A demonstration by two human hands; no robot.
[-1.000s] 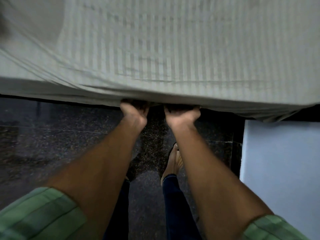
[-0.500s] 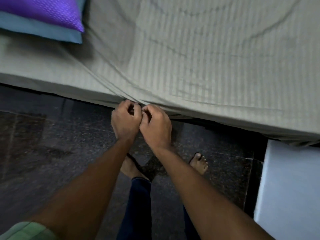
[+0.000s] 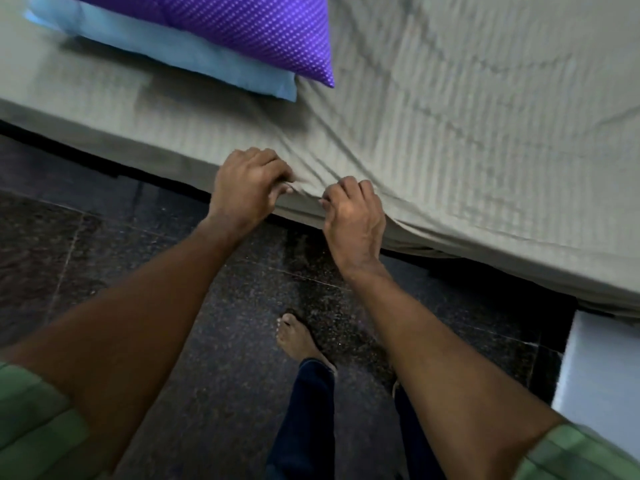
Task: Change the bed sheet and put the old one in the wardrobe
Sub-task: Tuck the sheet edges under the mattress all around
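A grey-green striped bed sheet (image 3: 467, 126) covers the mattress across the top of the head view. At the near edge of the bed my left hand (image 3: 247, 183) and my right hand (image 3: 355, 211) each pinch a fold of the sheet, a short gap apart. Creases fan out from the bunched cloth between my hands toward the pillows. The sheet's edge hangs over the mattress side to the right of my right hand.
A purple dotted pillow (image 3: 242, 26) lies on a light blue pillow (image 3: 194, 60) at the upper left of the bed. Below the bed is dark speckled stone floor (image 3: 104, 244) with my bare foot (image 3: 294, 337). A white block (image 3: 602, 386) stands at the right.
My hands came out from under the mattress edge, met side by side, then parted while pinching the sheet. The view shifted left, bringing the pillows into sight.
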